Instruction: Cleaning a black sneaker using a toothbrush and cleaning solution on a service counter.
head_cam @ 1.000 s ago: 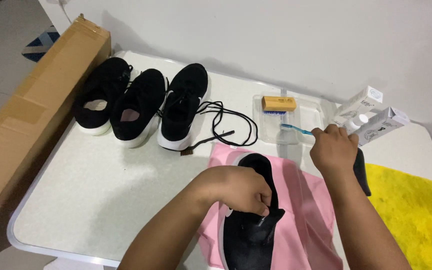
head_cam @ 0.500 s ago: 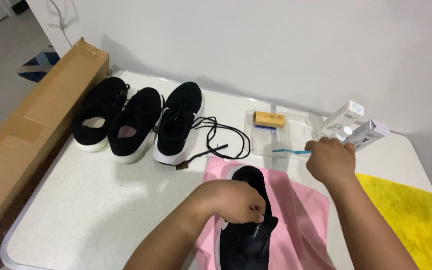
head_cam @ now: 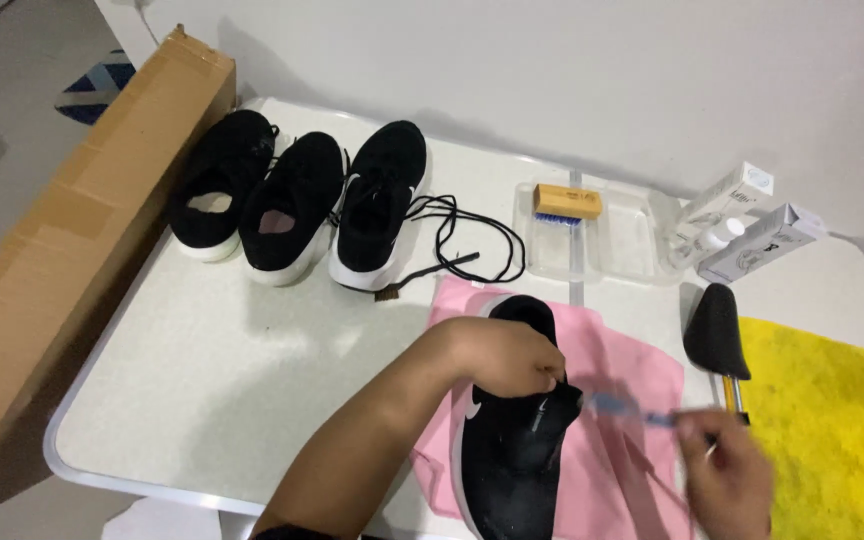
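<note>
On the pink cloth [head_cam: 632, 380] at the near edge of the white counter [head_cam: 212, 370] lies a black sneaker [head_cam: 512, 440] with a white sole, toe pointing away. The left hand [head_cam: 507, 355] rests over its opening, fingers pinched together on the edge of the tongue. The right hand [head_cam: 727, 475], blurred, has its fingers closed around the handle of a blue toothbrush [head_cam: 632, 410], whose head sits just beside the sneaker's right flank. A black shoe tree [head_cam: 715, 333] lies near the right hand, at the border of a yellow towel [head_cam: 832, 420]. Farther back stand three more black sneakers [head_cam: 297, 205] in a row, with a loose black lace [head_cam: 472, 245] beside them, a clear tray [head_cam: 602, 240] holding a wooden brush [head_cam: 567, 202], and two white boxes [head_cam: 752, 225]. A long cardboard box [head_cam: 72, 220] flanks the counter's left side.
</note>
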